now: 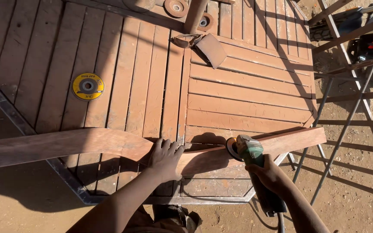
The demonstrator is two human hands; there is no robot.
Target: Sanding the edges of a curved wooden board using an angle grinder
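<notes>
A long curved reddish wooden piece [78,144] lies across the near edge of a slatted wooden tabletop [247,92]. My left hand [165,159] presses flat on its middle, fingers spread. My right hand [269,173] grips a green angle grinder [250,151]. The grinder's disc [231,149] sits against the top edge of the wooden piece, just right of my left hand. The grinder's cord trails down below my right wrist.
A yellow flap disc [87,86] lies on the tabletop at left. Worn sanding discs [176,7] and a sheet of sandpaper [211,50] sit at the far side. A metal frame [346,121] stands on sandy ground at right.
</notes>
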